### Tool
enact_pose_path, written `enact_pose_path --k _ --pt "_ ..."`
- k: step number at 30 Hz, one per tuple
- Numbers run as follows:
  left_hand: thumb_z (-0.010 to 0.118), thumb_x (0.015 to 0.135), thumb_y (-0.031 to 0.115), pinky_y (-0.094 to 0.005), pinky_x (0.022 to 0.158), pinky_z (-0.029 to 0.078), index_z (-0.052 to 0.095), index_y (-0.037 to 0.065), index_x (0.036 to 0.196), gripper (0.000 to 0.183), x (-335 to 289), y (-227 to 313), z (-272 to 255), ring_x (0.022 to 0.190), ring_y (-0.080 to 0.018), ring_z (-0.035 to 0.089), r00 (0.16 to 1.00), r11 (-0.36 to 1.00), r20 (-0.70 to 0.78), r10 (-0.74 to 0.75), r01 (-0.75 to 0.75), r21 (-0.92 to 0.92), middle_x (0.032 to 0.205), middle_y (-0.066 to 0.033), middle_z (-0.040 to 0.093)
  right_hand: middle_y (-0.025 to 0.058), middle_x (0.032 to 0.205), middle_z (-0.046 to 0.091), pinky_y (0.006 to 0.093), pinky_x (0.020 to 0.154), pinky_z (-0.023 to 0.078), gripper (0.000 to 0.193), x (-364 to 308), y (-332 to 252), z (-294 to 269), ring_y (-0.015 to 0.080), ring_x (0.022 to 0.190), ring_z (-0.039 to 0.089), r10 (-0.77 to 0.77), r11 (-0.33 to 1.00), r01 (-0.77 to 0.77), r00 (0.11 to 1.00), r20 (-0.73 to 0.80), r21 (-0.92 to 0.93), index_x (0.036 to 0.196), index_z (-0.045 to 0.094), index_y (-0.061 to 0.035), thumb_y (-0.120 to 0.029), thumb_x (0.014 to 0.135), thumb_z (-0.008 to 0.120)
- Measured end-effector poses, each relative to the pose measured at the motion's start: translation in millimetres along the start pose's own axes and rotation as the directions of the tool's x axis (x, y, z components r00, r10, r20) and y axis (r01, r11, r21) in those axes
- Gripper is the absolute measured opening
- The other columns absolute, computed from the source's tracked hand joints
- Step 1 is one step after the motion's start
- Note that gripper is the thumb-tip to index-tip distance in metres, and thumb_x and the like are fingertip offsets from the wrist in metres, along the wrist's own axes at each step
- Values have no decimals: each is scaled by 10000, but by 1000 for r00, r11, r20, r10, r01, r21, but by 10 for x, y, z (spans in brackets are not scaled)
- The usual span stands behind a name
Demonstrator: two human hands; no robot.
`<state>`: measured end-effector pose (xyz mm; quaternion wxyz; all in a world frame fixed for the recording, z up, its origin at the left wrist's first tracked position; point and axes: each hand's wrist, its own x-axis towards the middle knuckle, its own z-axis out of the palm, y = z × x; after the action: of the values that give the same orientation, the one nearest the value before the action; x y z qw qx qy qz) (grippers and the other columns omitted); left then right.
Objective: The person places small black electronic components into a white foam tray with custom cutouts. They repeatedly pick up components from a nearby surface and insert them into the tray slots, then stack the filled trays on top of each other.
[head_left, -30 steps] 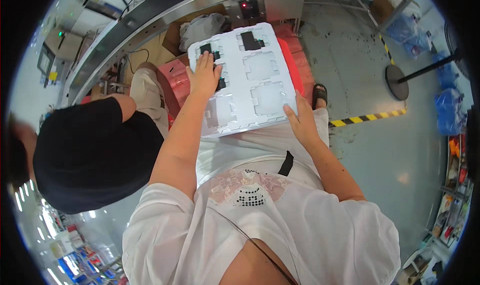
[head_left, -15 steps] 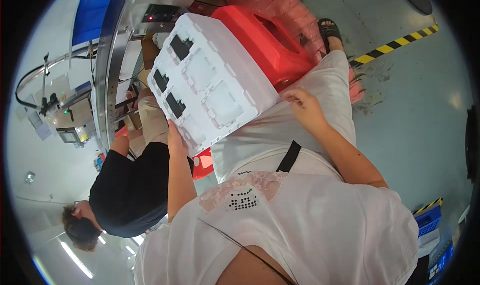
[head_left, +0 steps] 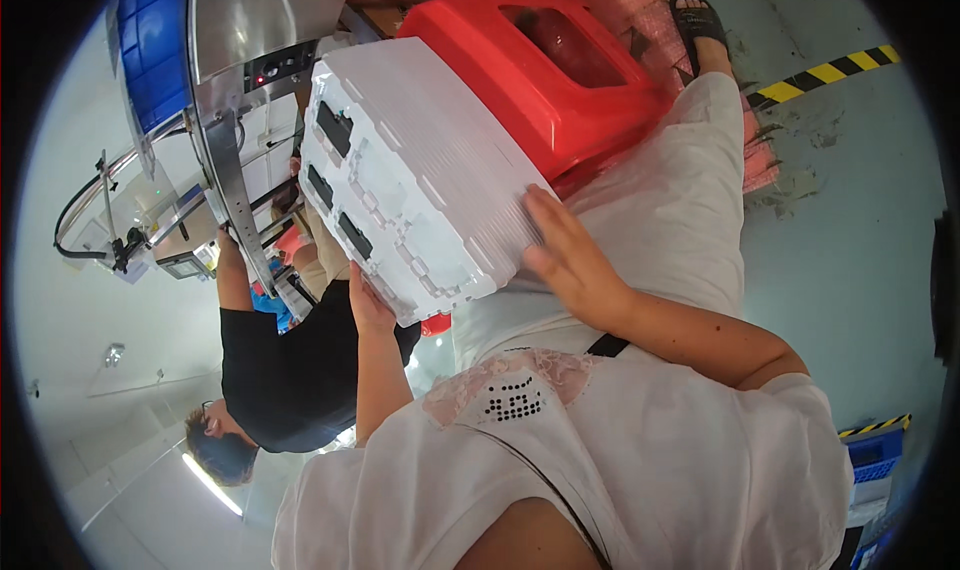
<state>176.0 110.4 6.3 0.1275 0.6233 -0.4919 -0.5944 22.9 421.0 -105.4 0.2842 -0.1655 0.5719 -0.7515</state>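
Note:
A thick stack of white plastic trays (head_left: 440, 140) is tilted in front of me, its ridged side toward my right. Three small black parts (head_left: 353, 236) sit in pockets along the left side of the top tray; other pockets hold none. My left hand (head_left: 372, 302) is closed on the stack's near left edge, its fingers partly hidden beneath. My right hand (head_left: 575, 265) lies against the right side of the stack, with fingers stretched and apart, slightly blurred.
A red plastic stool (head_left: 550, 100) stands beyond the stack on pink wrapping (head_left: 757, 155). Left are a metal machine frame (head_left: 225, 160) and a blue bin (head_left: 155, 50). A person in a black top (head_left: 290, 380) works close by. Yellow-black tape (head_left: 825, 75) marks the floor.
My right hand has moved from near my lap to the stack's right side, its fingers spreading. The stack has turned, showing more of its ridged side; my left hand still holds it.

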Motion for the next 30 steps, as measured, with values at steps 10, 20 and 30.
enact_pose_path --k 10,20,30 --pt "477 950 401 -391 964 445 495 40 1266 480 -41 -82 66 1124 -247 557 999 997 21 39 -38 -73 1231 -92 577 137 1063 523 311 856 414 292 -180 72 -123 244 976 518 266 964 -256 922 -282 72 1165 544 18 -155 931 520" --pt "545 921 290 -392 966 391 553 10 1211 404 -862 968 1251 1174 -328 508 630 -233 559 538 -527 818 1247 -203 547 168 998 536 337 830 428 231 -5 57 -19 284 928 531 125 953 -232 888 -443 -196 1054 611 21 -133 911 515" --pt "515 909 296 -371 986 389 604 2 1139 384 -504 523 2930 1143 -290 508 159 -342 678 -717 -928 -144 1194 -124 571 121 963 540 288 785 425 216 -178 356 -352 209 846 524 221 917 -336 875 -431 -213 1051 615 7 -84 908 480"
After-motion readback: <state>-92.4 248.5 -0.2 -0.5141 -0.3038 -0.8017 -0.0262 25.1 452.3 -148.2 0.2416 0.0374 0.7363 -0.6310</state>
